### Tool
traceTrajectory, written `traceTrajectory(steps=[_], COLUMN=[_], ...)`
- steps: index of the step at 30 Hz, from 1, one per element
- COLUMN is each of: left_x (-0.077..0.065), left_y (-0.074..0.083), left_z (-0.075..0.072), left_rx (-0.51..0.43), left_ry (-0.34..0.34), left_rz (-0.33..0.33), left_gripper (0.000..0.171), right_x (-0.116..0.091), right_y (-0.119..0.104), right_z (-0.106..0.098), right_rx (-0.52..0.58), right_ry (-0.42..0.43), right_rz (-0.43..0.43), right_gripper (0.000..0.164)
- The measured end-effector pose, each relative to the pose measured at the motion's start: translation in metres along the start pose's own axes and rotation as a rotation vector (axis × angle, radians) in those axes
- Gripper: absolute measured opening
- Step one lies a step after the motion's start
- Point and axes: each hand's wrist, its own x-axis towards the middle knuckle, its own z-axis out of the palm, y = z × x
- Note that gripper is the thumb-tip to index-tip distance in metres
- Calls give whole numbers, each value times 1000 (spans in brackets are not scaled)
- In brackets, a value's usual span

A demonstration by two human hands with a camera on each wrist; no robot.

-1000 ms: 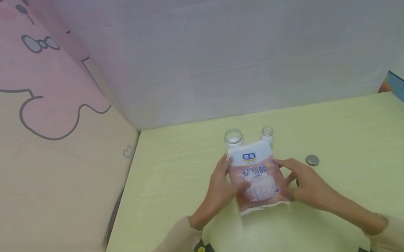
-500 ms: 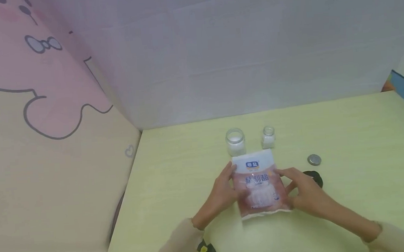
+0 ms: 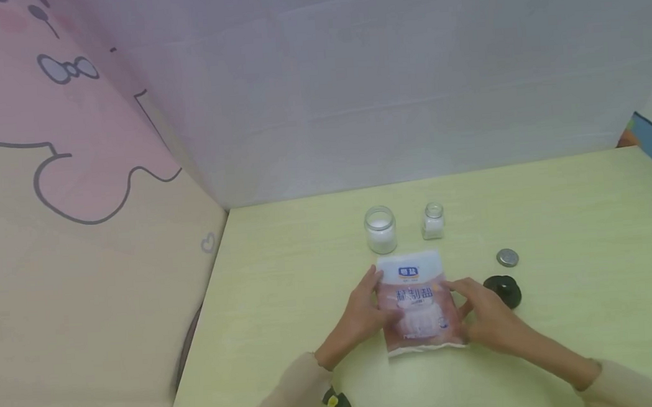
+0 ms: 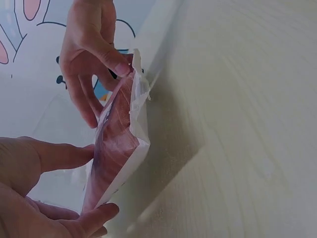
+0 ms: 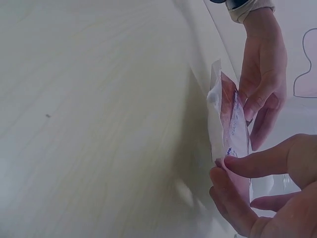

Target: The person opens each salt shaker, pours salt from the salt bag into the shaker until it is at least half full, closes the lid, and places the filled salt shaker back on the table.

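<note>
Between my two hands is a pink and white plastic bag of salt (image 3: 416,304), its printed front facing up. My left hand (image 3: 361,313) grips its left edge, thumb on the front and fingers at the side and beneath. At the opposite edge my right hand (image 3: 490,315) pinches the bag's lower right side between thumb and fingers, as the right wrist view shows. A larger open glass jar (image 3: 381,240) with white contents stands just beyond the bag's top edge. To its right is a smaller open glass jar (image 3: 433,225), also holding something white.
A round silver lid (image 3: 507,258) lies on the pale yellow table (image 3: 587,262) to the right. Nearer, beside my right hand, sits a black lid with a raised knob (image 3: 505,291). A grey-white wall (image 3: 387,100) closes off the back, and a printed panel (image 3: 84,274) the left.
The bag has come down and toward me in both hands, away from the jars. Both jars and the black lid now show more fully.
</note>
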Motion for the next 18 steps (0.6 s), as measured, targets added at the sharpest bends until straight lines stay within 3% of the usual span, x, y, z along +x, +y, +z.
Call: traceTrajectory(steps=[7, 12, 18], left_x=[1, 1, 2], left_y=[-1, -4, -5], left_z=[0, -1, -6], left_rx=[29, 31, 21], left_ry=[-8, -3, 63], left_rz=[4, 2, 46], left_gripper=[81, 78, 74], right_x=[1, -2, -3], right_y=[2, 2, -5], right_z=[4, 7, 2], right_rx=[15, -42, -117], right_ry=[-13, 10, 40], right_rz=[27, -17, -17], right_gripper=[76, 74, 73])
